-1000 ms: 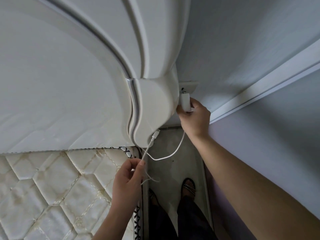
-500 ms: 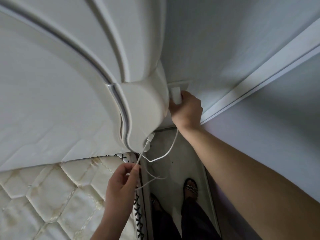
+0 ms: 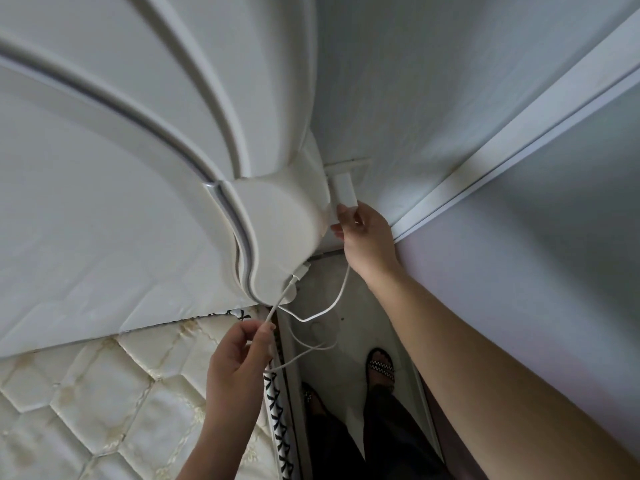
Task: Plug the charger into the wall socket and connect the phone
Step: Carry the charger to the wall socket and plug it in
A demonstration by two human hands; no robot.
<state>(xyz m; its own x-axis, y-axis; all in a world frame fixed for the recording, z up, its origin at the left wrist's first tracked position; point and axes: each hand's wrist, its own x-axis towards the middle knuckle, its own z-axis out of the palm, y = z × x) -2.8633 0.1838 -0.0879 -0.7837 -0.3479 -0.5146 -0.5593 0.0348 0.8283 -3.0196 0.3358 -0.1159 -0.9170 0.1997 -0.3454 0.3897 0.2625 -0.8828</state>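
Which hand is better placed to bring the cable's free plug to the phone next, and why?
The left hand: it pinches the cable just below its plug. The right hand is at the charger.

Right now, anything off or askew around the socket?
Nothing damaged. The charger sits in the wall socket, tight beside the headboard. The right hand is at its lower end. The cable hangs in loose loops; the left hand pinches it. No phone in view.

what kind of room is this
Most likely a bedroom. A quilted mattress lies below a white moulded headboard, and the charger sits at a wall socket in the narrow gap beside the bed, where the right hand reaches.
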